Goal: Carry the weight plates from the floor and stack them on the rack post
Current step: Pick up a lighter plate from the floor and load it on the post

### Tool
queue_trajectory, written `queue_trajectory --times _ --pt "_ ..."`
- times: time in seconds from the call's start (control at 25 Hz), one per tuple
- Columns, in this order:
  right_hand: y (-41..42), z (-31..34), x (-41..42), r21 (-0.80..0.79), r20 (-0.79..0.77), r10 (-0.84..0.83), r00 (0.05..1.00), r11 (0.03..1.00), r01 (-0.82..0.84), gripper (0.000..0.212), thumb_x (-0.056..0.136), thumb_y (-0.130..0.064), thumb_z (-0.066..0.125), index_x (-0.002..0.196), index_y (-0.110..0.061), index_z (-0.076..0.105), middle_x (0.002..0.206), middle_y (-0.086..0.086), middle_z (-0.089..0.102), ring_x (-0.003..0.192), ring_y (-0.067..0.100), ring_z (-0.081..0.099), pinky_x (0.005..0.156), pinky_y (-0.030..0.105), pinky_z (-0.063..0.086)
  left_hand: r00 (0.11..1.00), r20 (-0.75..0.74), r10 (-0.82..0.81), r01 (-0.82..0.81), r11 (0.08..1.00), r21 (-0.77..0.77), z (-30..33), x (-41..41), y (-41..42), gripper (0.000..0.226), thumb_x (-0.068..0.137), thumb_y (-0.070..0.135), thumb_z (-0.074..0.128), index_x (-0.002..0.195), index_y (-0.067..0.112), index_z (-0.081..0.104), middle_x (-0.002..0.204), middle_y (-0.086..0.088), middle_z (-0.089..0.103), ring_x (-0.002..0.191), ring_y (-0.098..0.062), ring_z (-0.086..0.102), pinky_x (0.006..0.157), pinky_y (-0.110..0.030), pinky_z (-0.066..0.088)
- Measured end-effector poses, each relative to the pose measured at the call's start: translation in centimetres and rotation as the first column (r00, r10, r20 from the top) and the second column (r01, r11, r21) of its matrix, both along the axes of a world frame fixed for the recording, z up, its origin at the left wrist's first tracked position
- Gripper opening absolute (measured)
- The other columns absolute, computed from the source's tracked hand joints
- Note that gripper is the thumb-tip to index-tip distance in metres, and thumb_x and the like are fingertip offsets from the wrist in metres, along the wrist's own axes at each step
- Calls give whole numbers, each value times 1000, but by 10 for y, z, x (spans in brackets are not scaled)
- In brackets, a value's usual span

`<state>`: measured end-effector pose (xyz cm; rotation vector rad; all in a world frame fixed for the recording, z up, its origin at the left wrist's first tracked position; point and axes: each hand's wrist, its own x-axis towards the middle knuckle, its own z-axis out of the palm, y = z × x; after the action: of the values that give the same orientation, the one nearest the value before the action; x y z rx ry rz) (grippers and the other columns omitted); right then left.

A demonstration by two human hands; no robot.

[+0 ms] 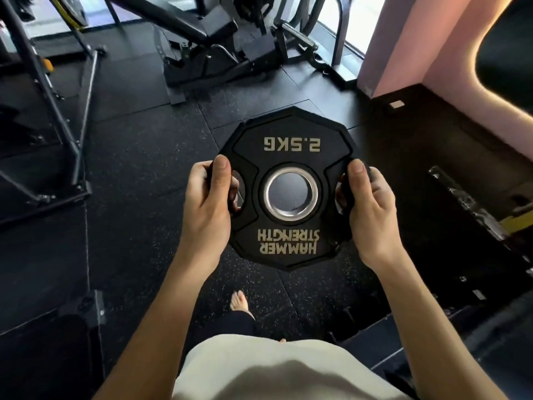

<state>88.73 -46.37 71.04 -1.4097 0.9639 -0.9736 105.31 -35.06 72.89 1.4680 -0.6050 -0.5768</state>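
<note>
Both hands, left (208,203) and right (370,210), grip a black rubber twelve-sided weight plate (290,145).

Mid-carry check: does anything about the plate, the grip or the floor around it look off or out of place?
Nothing serious. The 2.5 kg weight plate is held level by the left hand and right hand through its side grip slots. Its lettering reads upside down from this view, and a bare foot is on the floor below.

Daylight enters from windows (350,27) at top, blown out white. Dark rubber floor (150,174) dim, shadowed at left and lower corners. Steel ring (290,193) glints. Wide-angle bending at edges; centre sharp, shirt (274,370) soft.
</note>
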Motion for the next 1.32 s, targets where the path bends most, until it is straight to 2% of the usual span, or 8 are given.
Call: queue_trajectory --times 0.16,0.28,0.36,0.56,0.72,0.84,1.08,1.32 --pt "-79 -8 55 3 -7 -82 997 997 82 42 79 -75 53 72 -34 56 64 -11 54 62 10 49 62 39 40 998 7 -63 63 998 0 -11 62 -93 38 101 41 41 98 5 52 70 5 53 61 -5 48 59 -18 45" --pt "-145 -9 101 13 -37 -171 985 985 171 41 81 -71 51 78 -30 55 66 -12 56 66 9 52 66 40 42 987 -16 -160 160 987 -5 -9 115 -176 32 101 40 41 96 10 51 70 6 52 61 -5 48 58 -20 44" --pt "-186 -5 127 11 -35 -237 971 971 238 41 82 -71 51 79 -30 56 68 -11 57 68 10 53 67 38 43 971 -6 -239 239 971 -1 -3 148 -230 33 102 39 40 99 8 50 68 7 52 62 -7 48 60 -23 43" --pt "-286 5 172 22 15 -354 935 935 353 38 86 -61 49 77 -25 52 59 -11 52 55 6 47 55 31 39 910 1 -414 414 910 2 6 200 -361 32 101 40 39 99 10 48 63 14 53 64 -6 47 65 -26 43" --pt "-384 0 186 6 39 -442 896 897 442 35 88 -55 47 77 -22 51 56 -11 50 52 3 45 51 23 38 865 31 -500 500 866 4 1 215 -478 28 102 39 37 93 14 47 59 16 54 61 -4 47 65 -23 43" --pt "-463 -3 187 10 25 -467 884 884 467 37 86 -58 46 78 -22 51 56 -11 50 52 2 46 51 19 40 839 40 -542 543 840 -7 -3 218 -565 27 102 38 37 89 16 47 58 15 53 58 -3 47 60 -21 43" --pt "-623 13 182 35 32 -526 850 850 525 36 86 -57 46 77 -22 50 57 -10 50 53 2 46 52 17 41 813 24 -581 582 813 -16 9 217 -739 29 99 44 41 92 17 49 70 5 50 61 -7 47 57 -21 44" --pt "-769 4 180 8 23 -594 804 804 594 36 87 -57 46 76 -23 49 56 -10 50 54 3 46 53 17 41 750 29 -661 661 749 -48 -5 216 -907 29 99 43 42 87 17 47 71 1 49 60 -9 46 54 -21 41"
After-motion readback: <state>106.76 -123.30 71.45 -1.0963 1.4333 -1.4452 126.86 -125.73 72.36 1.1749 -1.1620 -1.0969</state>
